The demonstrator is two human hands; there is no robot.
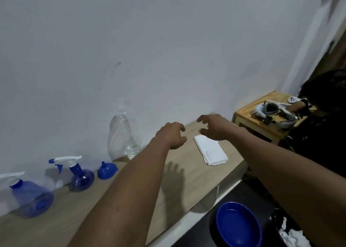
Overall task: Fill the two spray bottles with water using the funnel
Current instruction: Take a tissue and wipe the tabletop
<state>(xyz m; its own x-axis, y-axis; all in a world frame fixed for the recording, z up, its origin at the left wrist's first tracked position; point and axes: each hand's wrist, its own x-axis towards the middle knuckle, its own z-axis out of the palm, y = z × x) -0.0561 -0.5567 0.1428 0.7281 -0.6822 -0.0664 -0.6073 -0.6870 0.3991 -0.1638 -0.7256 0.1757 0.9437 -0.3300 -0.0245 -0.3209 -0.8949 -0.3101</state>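
A blue spray bottle (31,196) stands lower left on the wooden surface (104,196), a second spray bottle (81,179) to its right, then the blue funnel (106,171) mouth-down and a clear water bottle (121,134). The left hand (171,135) and right hand (212,127) hover mid-frame, each grip loosely curled, empty, near a folded tissue (210,150)

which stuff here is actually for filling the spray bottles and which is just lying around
For the job:
near spray bottle
far spray bottle
blue funnel
clear plastic bottle

Just lying about:
folded white paper
blue bowl
headset
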